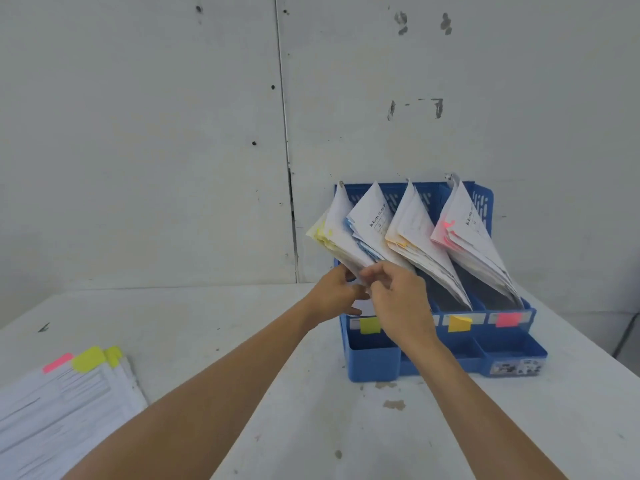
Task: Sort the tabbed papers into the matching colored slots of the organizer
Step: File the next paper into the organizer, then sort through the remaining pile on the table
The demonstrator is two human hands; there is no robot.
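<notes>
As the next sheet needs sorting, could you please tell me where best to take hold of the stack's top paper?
Pinch the top paper at its far right corner, coming from the right: the stack lies flat, its right edge free, and the tabs jut from the far edge, so stay beside them.

1. No word or number can be read.
2. White printed sheet (377, 220) in the blue plastic organizer (374, 362), just above the fingers (377, 275): bold black heading, blurred.
3. White sheet with pink tabs (474, 220), up and right of the fingers: similar heading, blurred.
4. Small sticker (516, 367), below and right: illegible black marks.
5. Stack of white sheets (52, 410) on the bench (311, 427), far left: unreadable grey lines.
</notes>
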